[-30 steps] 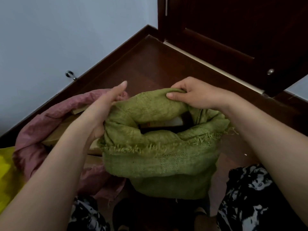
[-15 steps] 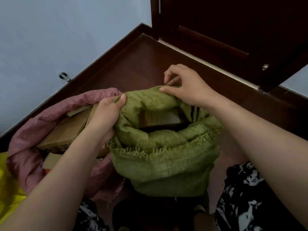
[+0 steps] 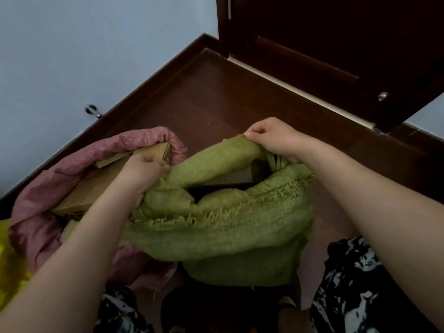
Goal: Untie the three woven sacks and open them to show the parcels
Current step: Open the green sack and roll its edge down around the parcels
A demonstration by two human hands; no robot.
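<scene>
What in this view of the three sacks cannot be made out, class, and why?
- Green sack contents, head view: rolled rim and shadow hide most.
- Yellow sack: cut off by the left edge, mouth unseen.
- Left hand fingers: motion blur.
- Printing on the pink sack's cardboard box: too small.

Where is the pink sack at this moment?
In the head view the pink sack sits on the floor at the left, open with cardboard parcels showing, directly beside the green sack and behind the left hand.
</scene>
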